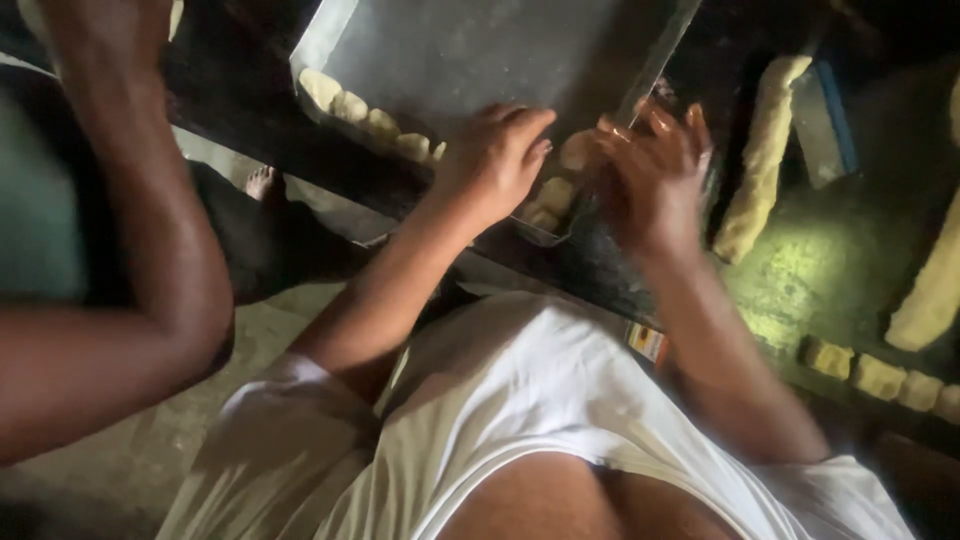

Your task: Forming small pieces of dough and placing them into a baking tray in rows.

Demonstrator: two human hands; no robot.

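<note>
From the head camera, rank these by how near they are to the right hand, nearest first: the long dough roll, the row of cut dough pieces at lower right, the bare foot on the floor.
1. Long dough roll: just to the right of the right hand.
2. Cut dough pieces: lower right, on the table edge.
3. Bare foot: far left, on the floor beyond the left hand.

Single view, head-mounted: looks steeply down past my white shirt to the metal tray at the dark table's edge. Close range; my forearms fill mid-frame. No second view, nothing shared.
</note>
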